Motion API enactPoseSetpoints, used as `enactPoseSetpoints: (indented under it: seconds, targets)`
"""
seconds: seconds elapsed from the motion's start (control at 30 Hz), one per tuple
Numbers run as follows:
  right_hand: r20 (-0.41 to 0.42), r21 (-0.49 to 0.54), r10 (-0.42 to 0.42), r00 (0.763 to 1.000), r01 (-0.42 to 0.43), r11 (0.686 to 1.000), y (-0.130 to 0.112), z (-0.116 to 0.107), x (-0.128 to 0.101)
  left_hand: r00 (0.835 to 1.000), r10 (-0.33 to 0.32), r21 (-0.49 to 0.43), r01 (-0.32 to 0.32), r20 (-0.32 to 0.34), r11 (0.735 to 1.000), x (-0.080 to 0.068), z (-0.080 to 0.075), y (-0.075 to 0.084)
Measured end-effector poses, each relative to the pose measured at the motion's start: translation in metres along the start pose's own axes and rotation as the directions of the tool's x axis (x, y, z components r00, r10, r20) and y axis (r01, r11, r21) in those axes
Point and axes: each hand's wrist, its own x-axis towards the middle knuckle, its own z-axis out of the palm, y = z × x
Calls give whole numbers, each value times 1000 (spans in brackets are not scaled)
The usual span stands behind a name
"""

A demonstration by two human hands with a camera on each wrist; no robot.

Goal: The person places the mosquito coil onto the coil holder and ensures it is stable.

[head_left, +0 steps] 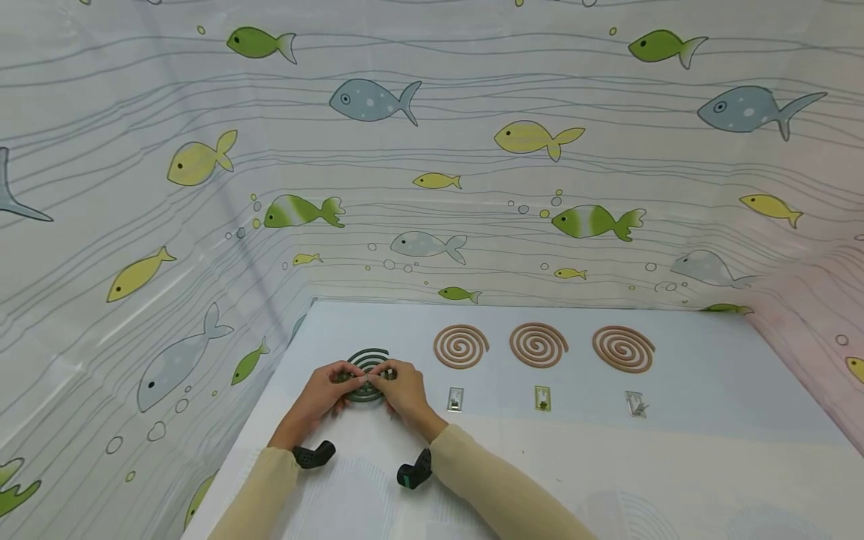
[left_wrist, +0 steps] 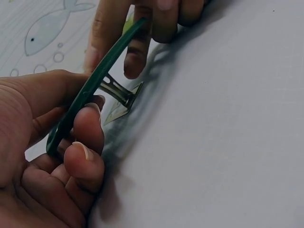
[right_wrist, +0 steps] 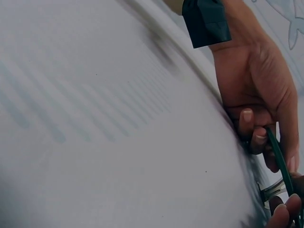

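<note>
A green mosquito coil [head_left: 367, 352] is raised between both hands at the left of the table. My left hand [head_left: 320, 391] grips one side of it, thumb on one face and fingertips on the other, as the left wrist view shows. On the opposite side my right hand [head_left: 406, 394] pinches the coil between thumb and curled fingers. A metal coil stand [left_wrist: 118, 92] juts from the coil's underside, its flat frame facing the table. In the right wrist view the same stand [right_wrist: 271, 191] shows beside the left fingertips. Where the stand meets the coil's centre is hidden by fingers.
Three brown coils, left [head_left: 461, 367], middle [head_left: 538, 366] and right [head_left: 622, 371], lie in a row to the right. Below them lie three small metal stands, the left [head_left: 455, 400], the middle [head_left: 542, 398] and the right [head_left: 635, 404]. Fish-patterned sheeting [head_left: 432, 217] walls the white table.
</note>
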Motion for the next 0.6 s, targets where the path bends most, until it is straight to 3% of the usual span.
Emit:
enactPoseSetpoints:
  seconds: [0.37,0.6]
  targets:
    - [-119,-119,-22,993,8,993,-4,5,-2,1000,-2,-8,2,-6,1000,0,0,0]
    - [-78,-99,-23,997,16,995,-3,3,-4,1000,-7,-6,7,-9,1000,-1,-2,-1]
